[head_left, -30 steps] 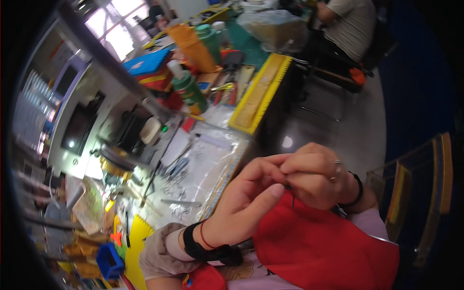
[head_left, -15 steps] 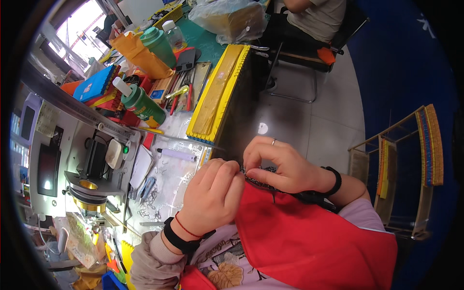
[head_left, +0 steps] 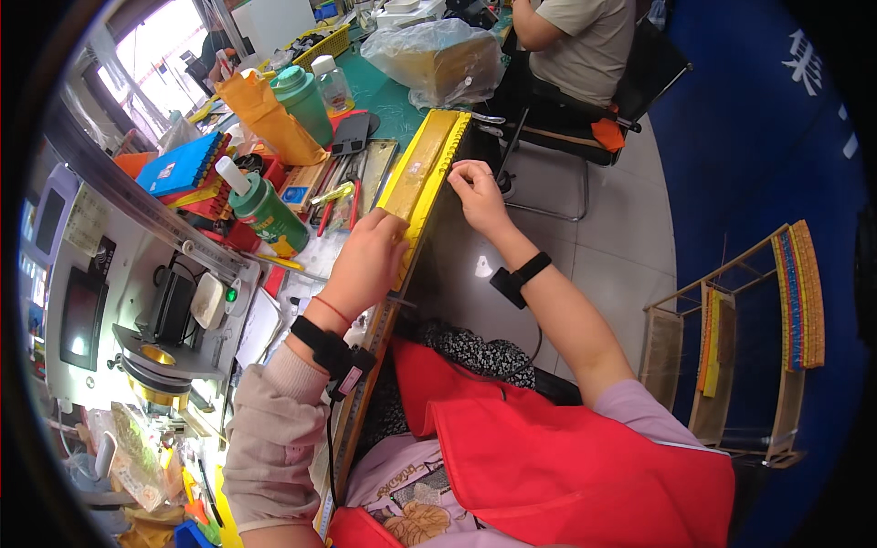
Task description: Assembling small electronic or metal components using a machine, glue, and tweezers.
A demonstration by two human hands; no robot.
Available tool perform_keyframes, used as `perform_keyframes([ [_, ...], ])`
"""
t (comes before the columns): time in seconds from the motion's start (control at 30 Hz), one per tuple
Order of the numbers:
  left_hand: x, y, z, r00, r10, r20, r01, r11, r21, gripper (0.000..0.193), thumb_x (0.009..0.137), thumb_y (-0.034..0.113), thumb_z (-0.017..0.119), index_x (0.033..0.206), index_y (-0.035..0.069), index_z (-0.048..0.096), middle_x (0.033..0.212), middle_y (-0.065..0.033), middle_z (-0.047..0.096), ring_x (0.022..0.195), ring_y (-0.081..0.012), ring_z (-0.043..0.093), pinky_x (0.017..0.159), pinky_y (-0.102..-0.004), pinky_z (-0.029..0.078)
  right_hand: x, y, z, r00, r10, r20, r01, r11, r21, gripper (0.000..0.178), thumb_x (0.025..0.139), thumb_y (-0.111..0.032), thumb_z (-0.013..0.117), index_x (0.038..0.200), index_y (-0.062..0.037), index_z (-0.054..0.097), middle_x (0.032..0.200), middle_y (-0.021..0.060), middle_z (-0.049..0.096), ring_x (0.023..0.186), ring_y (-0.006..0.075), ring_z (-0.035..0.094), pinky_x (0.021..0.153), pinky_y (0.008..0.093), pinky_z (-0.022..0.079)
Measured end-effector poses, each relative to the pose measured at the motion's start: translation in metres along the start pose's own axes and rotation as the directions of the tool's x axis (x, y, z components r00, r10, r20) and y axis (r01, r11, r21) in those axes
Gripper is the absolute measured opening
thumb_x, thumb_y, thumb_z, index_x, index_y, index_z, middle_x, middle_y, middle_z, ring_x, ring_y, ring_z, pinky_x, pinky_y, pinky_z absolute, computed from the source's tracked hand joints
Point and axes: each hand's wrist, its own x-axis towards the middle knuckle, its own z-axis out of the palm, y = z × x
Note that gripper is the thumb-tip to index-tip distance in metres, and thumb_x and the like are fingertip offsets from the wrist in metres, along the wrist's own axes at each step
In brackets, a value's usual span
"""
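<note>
A long yellow strip board with toothed edges [head_left: 422, 219] lies along the right edge of the bench, a brown band running down its middle. Over its near end is my left hand [head_left: 370, 256], the fingers curled together; whatever they grip is hidden. My right hand [head_left: 477, 194] is just off the board's right edge, beside the teeth. Its thumb and fingertips are pinched, and anything between them is too small to make out. Black bands circle both wrists, and a cable hangs from the left one.
Left of the board lie hand tools, a green bottle with a white cap [head_left: 267, 212] and a blue notched board [head_left: 183, 166]. A machine with a round brass part [head_left: 157, 354] stands at left. Another person sits in a black chair [head_left: 644, 87] beyond. Wooden racks [head_left: 793, 320] stand at right.
Both hands have moved forward from close together above my lap to the yellow board. They are now apart, the right one farther away, and my view has shifted slightly.
</note>
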Motion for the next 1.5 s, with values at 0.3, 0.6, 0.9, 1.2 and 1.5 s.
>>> perform_keyframes([
  [0.3,0.031,-0.019,0.019,0.994,-0.076,0.072,0.075,0.997,0.024,0.010,0.086,0.007,0.061,0.094,0.001,0.061,0.098,-0.0184,0.057,0.094,-0.0388,0.059,0.082,-0.0439,0.049,-0.014,-0.004,0.020,0.981,-0.151,-0.123,0.124,0.972,-0.201,0.011,0.088,-0.009,0.064,0.089,0.0011,0.059,0.106,0.0168,0.050,0.096,0.0294,0.056,0.086,0.0380,0.047],
  [0.6,0.053,-0.015,0.030,0.962,0.064,0.265,-0.160,0.920,0.357,0.010,0.091,0.007,0.048,0.096,-0.001,0.049,0.092,-0.0188,0.057,0.077,-0.0377,0.064,0.068,-0.0439,0.054,-0.054,0.006,-0.043,0.956,0.229,-0.184,-0.253,0.960,-0.118,0.020,0.085,-0.016,0.070,0.101,-0.0056,0.066,0.108,0.0129,0.057,0.101,0.0259,0.057,0.092,0.0372,0.047],
  [0.9,0.017,-0.019,-0.011,0.988,0.149,0.050,-0.148,0.989,-0.028,0.012,0.094,0.004,0.049,0.098,-0.003,0.041,0.086,-0.0252,0.055,0.080,-0.0448,0.057,0.071,-0.0467,0.046,-0.059,-0.165,-0.039,0.983,-0.176,-0.042,0.150,0.923,-0.354,0.029,0.080,-0.004,0.068,0.109,-0.0041,0.061,0.118,0.0126,0.057,0.108,0.0303,0.053,0.096,0.0396,0.042],
  [1.2,-0.176,0.128,-0.144,0.953,-0.302,-0.028,0.302,0.953,-0.022,0.019,0.089,-0.002,0.054,0.103,-0.002,0.040,0.069,-0.0162,0.057,0.059,-0.0346,0.060,0.052,-0.0411,0.045,-0.098,-0.304,0.029,0.709,-0.413,0.571,0.226,0.901,0.371,0.009,0.086,-0.005,0.068,0.089,-0.0015,0.060,0.087,0.0112,0.060,0.076,0.0283,0.062,0.065,0.0343,0.050],
  [1.5,-0.308,0.140,-0.172,0.806,-0.514,-0.294,0.368,0.824,-0.431,0.033,0.093,0.000,0.053,0.120,-0.004,0.033,0.089,-0.0110,0.057,0.066,-0.0156,0.057,0.061,-0.0259,0.046,-0.119,-0.372,0.116,0.391,-0.706,0.590,0.368,0.708,0.604,0.010,0.088,-0.009,0.063,0.092,-0.0032,0.057,0.089,0.0130,0.057,0.082,0.0337,0.061,0.070,0.0396,0.050],
])
